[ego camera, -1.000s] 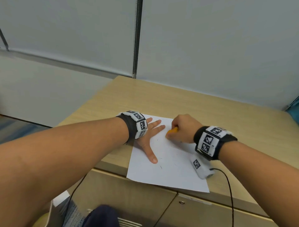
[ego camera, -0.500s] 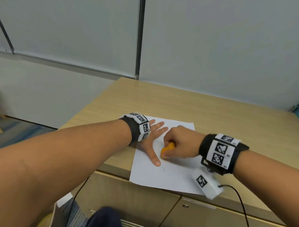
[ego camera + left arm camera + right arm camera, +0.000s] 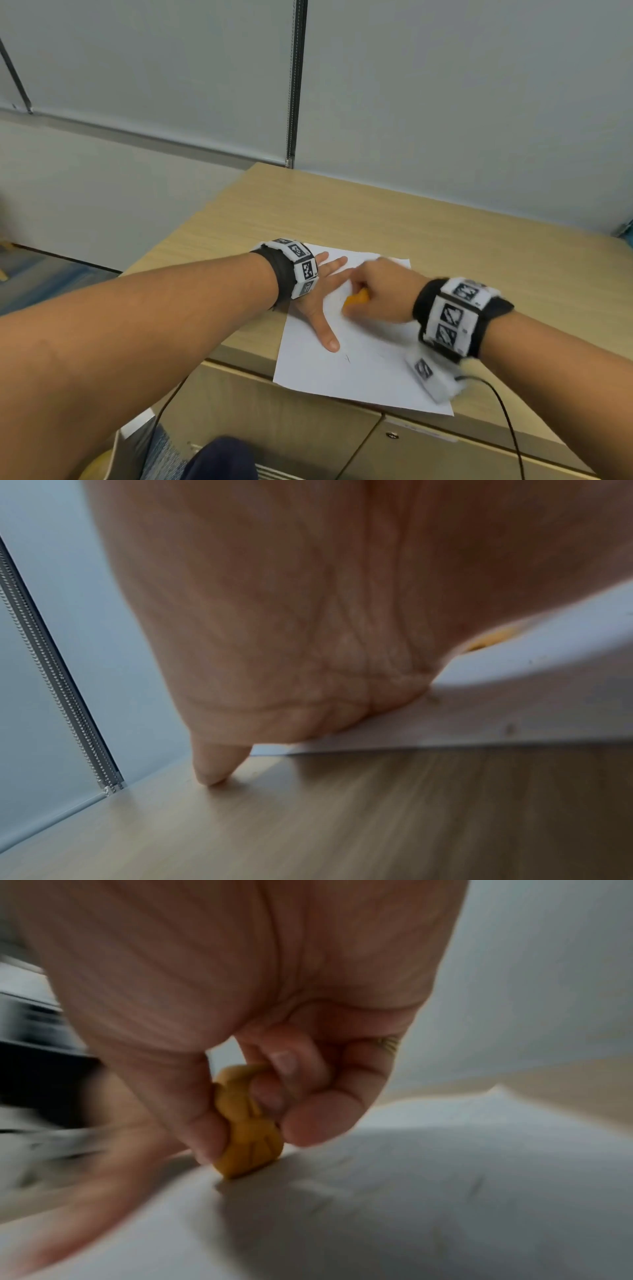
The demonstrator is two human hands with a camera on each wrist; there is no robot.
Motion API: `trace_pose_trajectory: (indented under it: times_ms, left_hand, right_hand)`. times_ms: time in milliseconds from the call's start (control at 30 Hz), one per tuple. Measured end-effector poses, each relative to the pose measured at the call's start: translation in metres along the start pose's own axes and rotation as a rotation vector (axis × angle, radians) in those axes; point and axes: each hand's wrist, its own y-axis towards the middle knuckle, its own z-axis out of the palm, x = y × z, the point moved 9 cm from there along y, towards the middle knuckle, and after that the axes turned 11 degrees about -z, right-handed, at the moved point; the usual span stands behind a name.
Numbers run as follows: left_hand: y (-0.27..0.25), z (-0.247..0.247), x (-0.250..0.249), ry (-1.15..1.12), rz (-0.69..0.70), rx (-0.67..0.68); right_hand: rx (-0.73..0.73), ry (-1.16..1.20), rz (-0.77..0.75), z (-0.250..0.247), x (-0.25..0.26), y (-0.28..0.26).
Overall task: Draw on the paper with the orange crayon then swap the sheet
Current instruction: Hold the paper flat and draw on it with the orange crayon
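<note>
Orange crayon [image 3: 248,1123], pinched in the right hand [image 3: 383,294] (stubby, likely brittle), marks thin paper [image 3: 359,370] pinned by flat left hand [image 3: 317,301].

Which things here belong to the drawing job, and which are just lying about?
Job:
- orange crayon, gripped by right hand
- paper, pressed flat by left hand

Just there:
- wooden cabinet top
- black cable
- grey partition wall
</note>
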Motion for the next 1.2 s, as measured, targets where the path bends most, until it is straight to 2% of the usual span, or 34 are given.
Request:
trace_pose_trajectory:
  times_ms: [33,100,200,233,333,367,400,500,533,600,667,800,833,900,967,1100,1133,1200]
  left_hand:
    - [0.000,0.000,0.000,0.011,-0.002,-0.007]
    - [0.001,0.000,0.001,0.018,-0.004,0.004]
    - [0.001,0.002,0.001,-0.016,-0.008,0.024]
    - [0.001,0.002,0.001,-0.013,-0.010,0.024]
    - [-0.001,0.000,0.000,0.029,-0.009,0.001]
    - [-0.001,-0.001,0.000,0.031,-0.005,0.002]
    - [-0.001,-0.001,0.001,0.021,-0.005,0.010]
    - [0.000,0.001,0.001,-0.008,-0.015,0.021]
    - [0.001,0.002,0.001,-0.008,-0.017,0.021]
    - [0.001,0.002,0.002,0.012,-0.025,0.016]
    - [0.001,0.002,0.002,0.020,-0.026,0.019]
    - [0.001,0.002,0.001,-0.009,-0.013,0.023]
    - [0.001,0.002,0.001,-0.004,-0.011,0.020]
    - [0.001,0.000,0.001,0.016,-0.012,0.005]
    - [-0.001,-0.001,0.000,0.027,-0.009,0.008]
    - [-0.001,0.000,0.001,-0.001,-0.014,0.021]
    - [-0.001,0.000,0.001,0.000,-0.014,0.019]
    - [-0.002,-0.002,0.001,0.011,-0.012,0.017]
  right_hand:
    - [0.067,0.061,-0.071,0.011,0.016,-0.006]
    - [0.123,0.163,-0.058,0.013,0.012,-0.009]
    - [-0.034,0.000,0.141,-0.017,-0.034,0.001]
    - [-0.046,-0.016,0.138,-0.016,-0.033,0.001]
    - [0.160,0.146,-0.065,0.014,0.016,-0.006]
    - [0.207,0.185,-0.088,0.017,0.021,-0.008]
    - [0.180,0.172,-0.064,0.013,0.013,-0.004]
    - [-0.037,0.021,0.102,-0.014,-0.028,0.006]
    - [-0.045,0.021,0.091,-0.011,-0.030,0.005]
    - [0.088,0.102,-0.018,0.006,-0.008,-0.001]
    - [0.223,0.191,-0.053,0.015,0.001,-0.007]
    - [-0.004,0.051,0.098,-0.012,-0.033,0.007]
    - [-0.003,0.041,0.079,-0.009,-0.030,0.006]
    - [0.138,0.124,-0.046,0.012,-0.003,-0.002]
    - [0.255,0.264,-0.074,0.022,0.007,-0.009]
    - [-0.034,0.126,0.115,-0.007,-0.040,0.005]
    - [-0.043,0.113,0.111,-0.006,-0.039,0.004]
    - [0.066,0.142,0.007,0.007,-0.016,-0.002]
